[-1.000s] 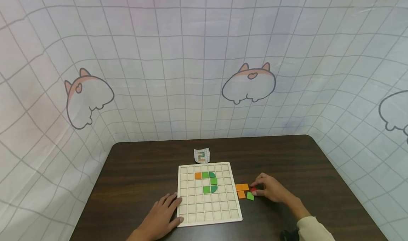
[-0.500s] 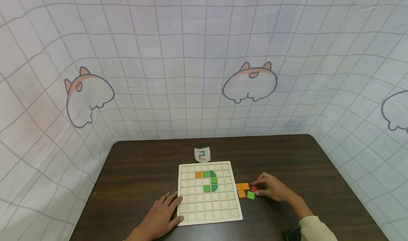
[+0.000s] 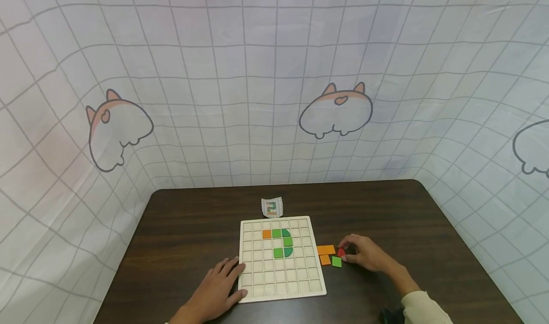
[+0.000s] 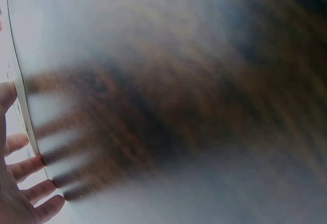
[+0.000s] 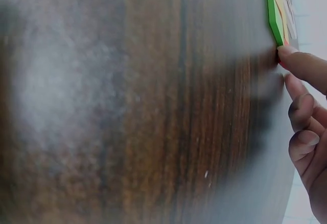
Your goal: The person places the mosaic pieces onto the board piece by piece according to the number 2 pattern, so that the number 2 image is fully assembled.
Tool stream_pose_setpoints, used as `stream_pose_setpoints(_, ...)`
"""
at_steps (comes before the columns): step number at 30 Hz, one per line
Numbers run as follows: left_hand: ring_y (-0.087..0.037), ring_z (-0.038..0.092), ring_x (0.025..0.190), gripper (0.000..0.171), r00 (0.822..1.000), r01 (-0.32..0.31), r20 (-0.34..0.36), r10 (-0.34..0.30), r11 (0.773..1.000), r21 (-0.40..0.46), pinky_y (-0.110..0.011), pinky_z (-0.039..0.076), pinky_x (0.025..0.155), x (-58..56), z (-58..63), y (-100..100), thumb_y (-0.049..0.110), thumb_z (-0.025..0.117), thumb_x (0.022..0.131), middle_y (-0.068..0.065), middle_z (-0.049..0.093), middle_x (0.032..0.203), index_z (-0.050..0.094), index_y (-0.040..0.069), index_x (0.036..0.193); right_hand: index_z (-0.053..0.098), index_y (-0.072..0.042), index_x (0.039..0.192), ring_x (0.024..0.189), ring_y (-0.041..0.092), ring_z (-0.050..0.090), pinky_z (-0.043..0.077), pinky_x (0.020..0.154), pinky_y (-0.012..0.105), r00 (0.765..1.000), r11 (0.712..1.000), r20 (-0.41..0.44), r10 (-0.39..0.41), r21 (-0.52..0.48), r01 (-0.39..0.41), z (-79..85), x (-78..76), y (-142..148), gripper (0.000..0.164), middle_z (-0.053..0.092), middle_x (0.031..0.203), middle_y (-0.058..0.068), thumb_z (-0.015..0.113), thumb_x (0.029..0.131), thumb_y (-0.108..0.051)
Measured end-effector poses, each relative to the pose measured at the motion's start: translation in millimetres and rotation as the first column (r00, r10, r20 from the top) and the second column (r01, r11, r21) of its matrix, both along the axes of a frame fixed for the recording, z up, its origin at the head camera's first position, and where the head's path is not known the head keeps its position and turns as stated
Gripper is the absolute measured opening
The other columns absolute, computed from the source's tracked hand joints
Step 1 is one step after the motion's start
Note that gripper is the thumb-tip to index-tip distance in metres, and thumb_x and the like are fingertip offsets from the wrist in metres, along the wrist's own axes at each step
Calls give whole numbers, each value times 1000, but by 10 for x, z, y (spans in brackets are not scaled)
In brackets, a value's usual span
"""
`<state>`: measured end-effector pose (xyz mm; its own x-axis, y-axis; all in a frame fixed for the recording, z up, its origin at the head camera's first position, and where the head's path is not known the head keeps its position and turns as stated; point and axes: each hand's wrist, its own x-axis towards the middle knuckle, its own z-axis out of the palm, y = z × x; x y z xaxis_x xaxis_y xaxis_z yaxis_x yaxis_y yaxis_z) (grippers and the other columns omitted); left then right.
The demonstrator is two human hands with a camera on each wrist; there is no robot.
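On the dark table lies a cream grid board [image 3: 296,278], bearing green square tiles [image 3: 279,253], dark green rounded tiles [image 3: 286,232] and an orange square tile [image 3: 267,234]. My left hand [image 3: 214,288] rests at the board's left edge, fingers spread, thumb tip on its rim. Right of the board, my right hand [image 3: 368,253] pinches a small red tile [image 3: 341,252] between thumb and index finger, low at the table. The fingers partly cover the red tile, so its full outline is hidden. In the right wrist view, the thumb [image 5: 299,63] touches red beside a green tile [image 5: 274,22].
Orange tiles [image 3: 325,250] and a loose green square tile [image 3: 336,261] lie between the board and my right hand. A small pattern card [image 3: 272,207] stands behind the board. A white gridded curtain [image 3: 257,100] surrounds the table's back and sides.
The right fingers shift slightly around the red tile, which stays at nearly the same spot and shows at a different angle. My left hand and the board stay put.
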<state>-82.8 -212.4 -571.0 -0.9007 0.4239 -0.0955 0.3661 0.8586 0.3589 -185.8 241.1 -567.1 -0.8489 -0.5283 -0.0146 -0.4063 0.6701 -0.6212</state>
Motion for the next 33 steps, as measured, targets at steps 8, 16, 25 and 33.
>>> stream_pose_setpoints(8,-46,43,138,67,1000,-6,4,6,1000,-7,-67,40,100,17,14,17,55,60,96,-16,42,155,48,15,148,63,-13,107,58,3,49,46,52,23,997,999,74,-5,-38,8,-4,31,-33,16,58,93,-1,72,94,-14)
stream_pose_setpoints(16,-46,42,138,67,1000,-9,4,9,1000,-13,-67,40,100,40,11,20,55,60,96,-16,42,155,48,15,148,69,-14,117,77,3,51,42,67,23,1000,1000,-27,4,-8,-5,-5,23,-74,22,58,87,-10,70,96,-21)
stream_pose_setpoints(25,-47,43,138,65,1000,-6,-30,6,1000,-10,-66,41,100,9,23,6,53,60,97,-17,42,155,48,14,148,68,-14,108,80,6,55,47,71,24,1000,992,-17,8,-123,-10,166,-17,-249,17,58,86,-8,72,95,-24)
stream_pose_setpoints(33,-46,42,138,65,1000,-10,-13,10,1000,-6,-67,40,101,18,50,23,53,59,97,-17,42,155,48,14,148,70,-6,119,80,10,59,53,71,24,999,980,11,42,-195,-39,276,-25,-407,31,65,94,-3,69,97,-29)
